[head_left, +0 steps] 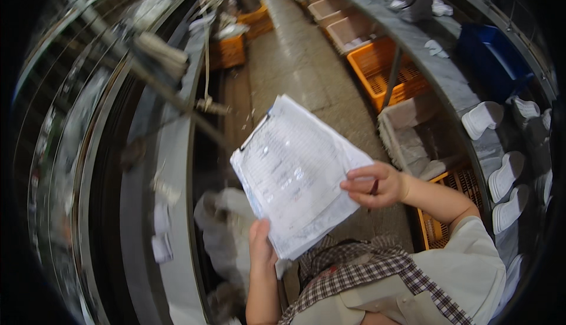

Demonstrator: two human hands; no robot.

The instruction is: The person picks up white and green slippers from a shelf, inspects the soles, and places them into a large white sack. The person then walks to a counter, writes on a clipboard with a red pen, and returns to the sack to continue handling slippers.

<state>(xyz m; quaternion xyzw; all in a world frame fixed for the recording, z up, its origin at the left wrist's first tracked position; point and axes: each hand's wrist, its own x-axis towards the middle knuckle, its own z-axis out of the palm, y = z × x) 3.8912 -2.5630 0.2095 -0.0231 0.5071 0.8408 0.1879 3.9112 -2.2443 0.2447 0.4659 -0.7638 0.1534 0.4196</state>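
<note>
A clipboard with a stack of papers (300, 169) is tilted in front of me, over the aisle floor. The top sheet carries ruled lines and handwriting, and glare shines on it. A dark clip shows along its upper left edge. My left hand (262, 245) grips the lower left edge, with the thumb on top and the fingers hidden beneath. At the right edge my right hand (377, 185) is closed on the papers, its fingers lying over the border.
To the right runs a long grey bench (407, 36) bearing white-and-grey shoe-like pieces (506, 175) and a blue bin (495, 60). Orange crates (386, 68) and a lined basket (413, 127) stand beneath it. A whitish plastic bag (227, 225) lies near a metal rail on the left.
</note>
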